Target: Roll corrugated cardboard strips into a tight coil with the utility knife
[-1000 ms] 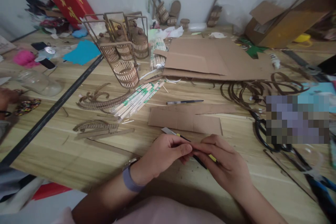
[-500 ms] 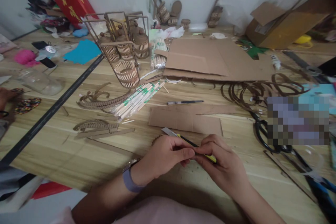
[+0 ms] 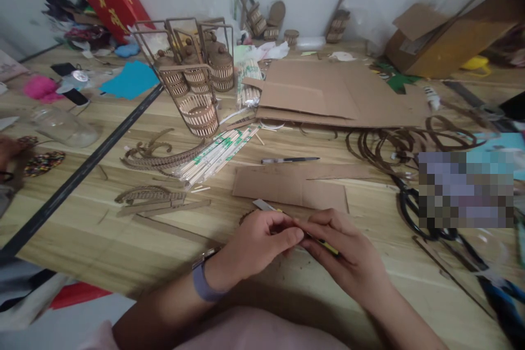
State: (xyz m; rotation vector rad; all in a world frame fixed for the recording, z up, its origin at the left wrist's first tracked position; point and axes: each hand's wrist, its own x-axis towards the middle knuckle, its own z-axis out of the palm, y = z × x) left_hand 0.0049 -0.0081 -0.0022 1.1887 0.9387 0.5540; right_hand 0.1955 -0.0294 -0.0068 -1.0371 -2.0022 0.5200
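My left hand [image 3: 266, 243], with a watch on its wrist, is closed in front of me. A ridged brown edge of a corrugated cardboard strip [image 3: 245, 217] peeks out behind it; most of the strip is hidden by the fingers. My right hand [image 3: 344, 249] is closed too, its thumb and fingertips meeting the left thumb; what they pinch is hidden. Beneath both hands lies a yellow and black utility knife [image 3: 264, 205], blade towards the upper left. Just beyond is a flat cardboard piece [image 3: 287, 187], with a black pen [image 3: 290, 160] behind it.
Small woven baskets with tall handles [image 3: 199, 115] stand at the back left. Wrapped sticks [image 3: 215, 156] and curled corrugated strips [image 3: 151, 195] lie left. Large cardboard sheets [image 3: 328, 87] are behind, scissors [image 3: 410, 210] and brown coils [image 3: 369, 142] right. Another person's hand [image 3: 8, 150] shows far left.
My right fingers have straightened somewhat and shifted slightly over the utility knife, covering more of it. My left hand has barely moved. The objects on the table stay where they were.
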